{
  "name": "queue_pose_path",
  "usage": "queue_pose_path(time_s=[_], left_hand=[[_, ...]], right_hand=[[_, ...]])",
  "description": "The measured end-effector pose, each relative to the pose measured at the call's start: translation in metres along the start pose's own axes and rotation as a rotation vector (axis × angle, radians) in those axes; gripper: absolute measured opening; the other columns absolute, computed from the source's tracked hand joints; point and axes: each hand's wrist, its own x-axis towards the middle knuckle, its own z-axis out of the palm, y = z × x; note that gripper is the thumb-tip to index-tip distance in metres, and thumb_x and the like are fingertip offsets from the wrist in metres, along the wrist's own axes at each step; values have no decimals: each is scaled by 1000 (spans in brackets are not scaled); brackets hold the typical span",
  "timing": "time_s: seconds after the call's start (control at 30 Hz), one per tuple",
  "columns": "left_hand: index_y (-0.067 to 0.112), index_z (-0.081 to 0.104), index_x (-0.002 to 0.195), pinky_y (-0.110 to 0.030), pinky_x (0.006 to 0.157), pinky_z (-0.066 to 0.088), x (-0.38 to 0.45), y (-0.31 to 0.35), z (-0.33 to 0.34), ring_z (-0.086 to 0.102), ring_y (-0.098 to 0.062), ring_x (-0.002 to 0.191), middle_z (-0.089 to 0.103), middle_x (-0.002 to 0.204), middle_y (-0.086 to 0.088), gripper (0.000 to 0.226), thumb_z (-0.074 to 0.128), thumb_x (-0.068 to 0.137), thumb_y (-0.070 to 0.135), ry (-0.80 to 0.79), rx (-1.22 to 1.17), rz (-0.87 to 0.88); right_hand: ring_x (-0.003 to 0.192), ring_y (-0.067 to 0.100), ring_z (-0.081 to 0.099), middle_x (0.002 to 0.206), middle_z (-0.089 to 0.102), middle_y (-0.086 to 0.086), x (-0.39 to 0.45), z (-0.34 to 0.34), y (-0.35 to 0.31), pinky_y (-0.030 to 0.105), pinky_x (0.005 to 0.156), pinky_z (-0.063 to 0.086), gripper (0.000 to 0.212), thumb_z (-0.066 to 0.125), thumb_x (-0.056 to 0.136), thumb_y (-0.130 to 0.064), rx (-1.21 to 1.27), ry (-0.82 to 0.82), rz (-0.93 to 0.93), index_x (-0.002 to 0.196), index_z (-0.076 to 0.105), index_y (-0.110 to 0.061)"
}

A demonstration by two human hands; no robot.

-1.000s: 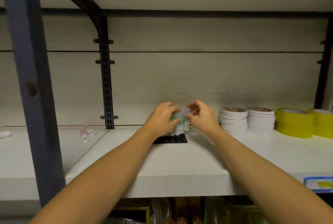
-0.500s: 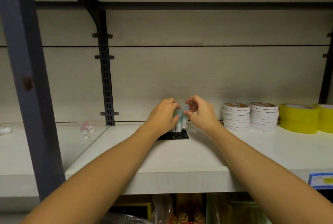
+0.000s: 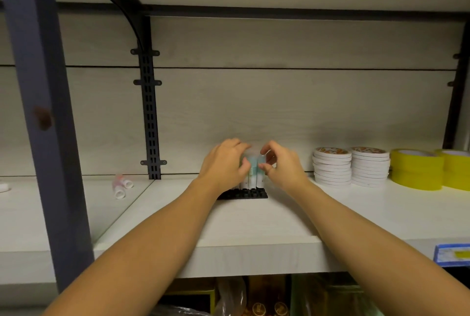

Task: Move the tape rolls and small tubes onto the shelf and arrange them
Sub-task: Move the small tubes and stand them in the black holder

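Observation:
Several small white tubes with pale teal caps (image 3: 253, 174) stand upright in a black holder tray (image 3: 245, 194) at the middle of the white shelf (image 3: 254, 229). My left hand (image 3: 225, 165) curls round the tubes from the left. My right hand (image 3: 282, 167) pinches a tube's cap from the right with thumb and fingertips. Two stacks of flat white tape rolls (image 3: 351, 169) stand to the right, and beyond them yellow tape rolls (image 3: 417, 169). The hands hide most of the tubes.
Two pink-and-white tubes (image 3: 120, 186) lie on the neighbouring shelf to the left, behind a dark slotted upright (image 3: 150, 117) and a blue-grey post (image 3: 38, 112). A blue price label (image 3: 451, 254) sits on the shelf's front edge. Packaged goods fill the shelf below.
Both hands stay on the tubes; the right hand's fingers have closed in on a cap. The view has drifted slightly, and the holder has not moved.

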Motion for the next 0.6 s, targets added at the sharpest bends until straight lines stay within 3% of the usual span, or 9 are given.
queue_pose_path(time_s=[0.2, 0.6], left_hand=[[17, 57, 138, -33, 95, 45, -5, -16, -8, 53, -20, 122, 60, 134, -1, 44, 49, 95, 21, 15, -11, -171], [18, 61, 132, -34, 93, 48, -5, -12, 1, 54, -17, 117, 61, 129, 1, 40, 48, 94, 21, 22, -46, -114]], right_hand=[[81, 21, 60, 88, 64, 4, -1, 2, -2, 30, 77, 49, 23, 76, 84, -11, -72, -37, -33, 102, 62, -13], [82, 18, 61, 92, 66, 0, -1, 0, -5, 35, 77, 54, 22, 74, 86, -15, -164, -65, -100, 104, 62, -13]])
